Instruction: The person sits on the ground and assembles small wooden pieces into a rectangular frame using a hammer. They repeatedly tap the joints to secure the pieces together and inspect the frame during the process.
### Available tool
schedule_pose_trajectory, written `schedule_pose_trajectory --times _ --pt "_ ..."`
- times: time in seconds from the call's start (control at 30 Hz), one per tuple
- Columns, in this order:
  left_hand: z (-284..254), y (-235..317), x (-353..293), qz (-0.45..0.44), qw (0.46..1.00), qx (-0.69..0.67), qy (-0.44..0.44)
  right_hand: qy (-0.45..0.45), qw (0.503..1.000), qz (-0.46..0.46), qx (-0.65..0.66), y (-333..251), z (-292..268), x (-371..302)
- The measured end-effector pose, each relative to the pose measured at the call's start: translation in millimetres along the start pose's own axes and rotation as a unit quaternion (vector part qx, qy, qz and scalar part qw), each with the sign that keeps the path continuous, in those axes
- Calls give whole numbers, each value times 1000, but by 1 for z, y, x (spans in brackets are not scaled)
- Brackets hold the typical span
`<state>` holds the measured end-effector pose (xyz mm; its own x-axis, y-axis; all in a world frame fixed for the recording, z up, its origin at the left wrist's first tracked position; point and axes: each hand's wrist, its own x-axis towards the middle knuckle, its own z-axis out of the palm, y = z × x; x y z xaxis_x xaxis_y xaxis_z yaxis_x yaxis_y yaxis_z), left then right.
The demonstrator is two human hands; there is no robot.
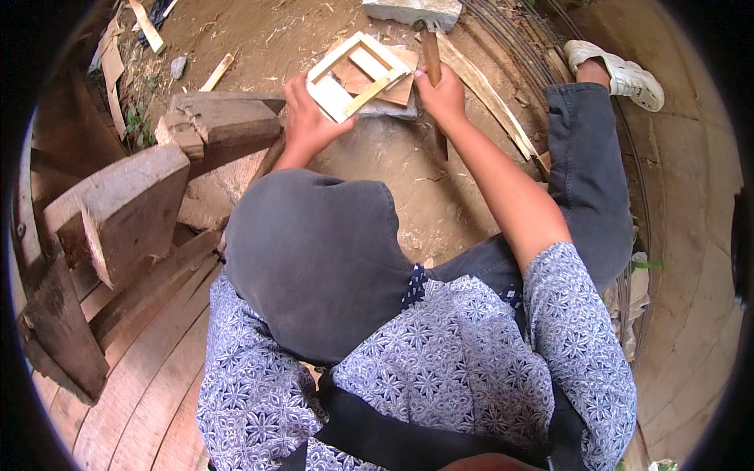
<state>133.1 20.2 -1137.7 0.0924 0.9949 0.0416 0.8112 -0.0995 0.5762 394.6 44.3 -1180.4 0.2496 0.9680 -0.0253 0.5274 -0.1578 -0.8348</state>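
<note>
My left hand (308, 118) is closed on the lower left side of a small rectangular frame (367, 47) of pale wood strips, tilted in view. Behind and below the frame lies a brown wooden board (403, 93), partly hidden by it. A grey stone slab (385, 111) shows under the board. My right hand (442, 96) is wrapped round the wooden handle of a hammer (430, 56). Its fingertips are close to the frame's right corner; whether they touch it I cannot tell. The hammer's head points away from me, near a pale concrete block (415, 11).
Thick timber pieces (129, 196) crowd my left, above curved planks (157, 392). A long wood offcut (487, 94) and thin metal rods (510, 35) lie on the dirt at the right, near my shoe (616, 74). Wood scraps (147, 27) litter the far left.
</note>
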Motion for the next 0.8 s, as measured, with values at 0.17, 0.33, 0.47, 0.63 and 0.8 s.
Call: schedule_pose_trajectory --times 0.17,0.33,0.47,0.63,0.8 --pt "-7 -63 -37 49 998 -1 28 -99 994 -32 17 -74 -21 -87" --pt "-12 -119 -66 56 996 -61 22 -127 986 -105 -10 -104 -2 -162" --pt "-14 -134 -65 58 998 -28 10 -169 981 -11 -91 -97 15 -166" --pt "-24 -158 -71 70 997 -11 10 -166 984 -57 35 -151 10 -178" --pt "-28 -154 -76 79 997 0 20 -126 970 -202 41 -150 18 -192"
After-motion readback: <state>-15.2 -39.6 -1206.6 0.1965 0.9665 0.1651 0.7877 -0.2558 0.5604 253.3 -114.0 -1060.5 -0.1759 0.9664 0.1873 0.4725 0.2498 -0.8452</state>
